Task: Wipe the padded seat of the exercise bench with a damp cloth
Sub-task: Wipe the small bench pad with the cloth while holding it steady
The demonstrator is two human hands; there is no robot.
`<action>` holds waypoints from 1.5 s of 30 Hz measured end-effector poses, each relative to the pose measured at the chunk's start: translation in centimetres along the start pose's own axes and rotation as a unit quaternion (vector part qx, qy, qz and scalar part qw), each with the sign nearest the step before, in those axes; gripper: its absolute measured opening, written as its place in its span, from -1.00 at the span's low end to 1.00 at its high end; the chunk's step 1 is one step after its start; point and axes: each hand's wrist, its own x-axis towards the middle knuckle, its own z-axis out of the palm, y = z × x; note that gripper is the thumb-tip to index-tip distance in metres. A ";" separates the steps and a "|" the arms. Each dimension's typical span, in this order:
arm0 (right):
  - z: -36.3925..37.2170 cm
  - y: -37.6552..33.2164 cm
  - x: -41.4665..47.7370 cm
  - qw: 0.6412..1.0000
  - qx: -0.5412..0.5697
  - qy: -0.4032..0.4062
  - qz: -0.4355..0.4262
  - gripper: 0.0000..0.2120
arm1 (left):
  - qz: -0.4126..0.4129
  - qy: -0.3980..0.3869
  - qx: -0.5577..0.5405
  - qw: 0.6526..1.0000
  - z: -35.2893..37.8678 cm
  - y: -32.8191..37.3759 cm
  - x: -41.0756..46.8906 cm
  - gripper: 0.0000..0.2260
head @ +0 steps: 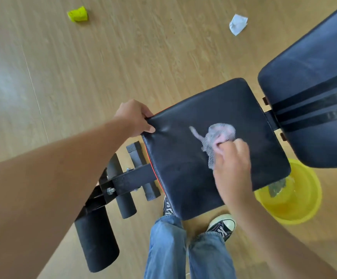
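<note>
Right hand (pixel 233 170) grip clenched on cloth (pixel 218 137) (left hand (pixel 134 117) clutching seat (pixel 183 158) corner).

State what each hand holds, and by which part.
The right hand holds the cloth bunched at its near end. The left hand grips the seat by its corner.

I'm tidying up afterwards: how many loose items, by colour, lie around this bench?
Yellow: 2, crumpled yellow piece and yellow basin
White: 1, crumpled white paper
Pinkish-grey: 1, cloth under the right hand
Total: 4
</note>
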 end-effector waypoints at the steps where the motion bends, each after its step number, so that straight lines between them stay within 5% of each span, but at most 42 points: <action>1: -0.3 -0.2 -2.9 0.997 -0.002 -0.046 -0.055 -0.70 | 0.000 0.003 0.004 1.000 0.1 0.0 -0.1 -0.68; 4: -3.3 4.3 -6.1 0.964 -0.073 -0.140 -0.214 -0.76 | -0.002 0.004 0.000 1.000 0.4 0.0 -0.1 -0.67; 6: -5.0 8.2 -3.3 0.983 -0.117 -0.067 -0.121 -0.85 | -0.005 0.005 0.001 1.000 0.4 -0.1 -0.2 -0.68; 9: -4.2 6.4 -2.0 0.985 -0.039 0.070 0.155 -0.91 | 0.003 0.004 0.009 1.000 0.4 -0.2 -0.1 -0.72; 10: -3.2 3.5 -3.2 0.986 -0.025 0.069 0.150 -0.88 | 0.004 0.000 0.013 1.000 0.5 -0.2 -0.1 -0.73; 14: 0.5 -2.7 -10.3 0.979 -0.023 -0.139 -0.150 -0.73 | -0.003 -0.005 -0.010 1.000 0.1 -0.7 0.0 -0.73; 16: 1.4 2.4 -9.2 0.975 -0.029 -0.148 -0.161 -0.63 | -0.005 -0.015 -0.031 0.999 0.0 -0.6 0.2 -0.73; 18: -0.9 8.3 -6.1 0.988 -0.092 -0.122 -0.026 -0.55 | -0.008 -0.021 -0.035 0.999 0.2 -0.5 0.4 -0.72; 20: -3.2 11.5 -3.1 0.989 -0.072 0.007 0.128 -0.80 | -0.008 -0.020 -0.037 0.999 0.3 -0.5 0.3 -0.71; 22: -5.1 8.1 -2.0 0.965 -0.003 0.103 0.243 -0.80 | -0.016 -0.019 -0.042 0.999 0.4 -0.6 0.2 -0.69; 25: -2.8 1.0 -5.2 0.999 -0.003 0.004 0.047 -0.65 | -0.019 -0.014 -0.045 0.999 0.7 -0.8 0.0 -0.67; 28: -1.8 0.3 -5.7 0.989 -0.024 -0.088 -0.119 -0.78 | -0.014 -0.004 -0.038 0.999 1.0 -0.3 -0.2 -0.68; 34: 0.3 -1.9 12.7 0.998 -0.041 -0.018 0.049 -0.63 | -0.005 -0.004 -0.031 0.999 0.6 0.4 -0.6 -0.72; 37: 3.7 -8.1 15.1 0.984 -0.046 -0.146 -0.096 -0.69 | -0.006 -0.002 -0.023 1.000 0.4 0.5 -0.7 -0.69; 39: 4.7 -10.5 14.2 0.941 -0.037 -0.270 -0.199 -0.78 | -0.015 -0.002 -0.023 1.000 0.2 0.5 -0.7 -0.67; 43: 1.6 -5.7 17.1 0.929 -0.078 -0.252 -0.259 -0.51 | -0.023 -0.003 -0.054 0.998 0.2 0.1 -0.5 -0.68; 45: -0.4 -1.9 19.9 0.934 -0.165 -0.248 -0.199 -0.54 | -0.028 -0.008 -0.059 0.998 0.3 0.2 -0.4 -0.68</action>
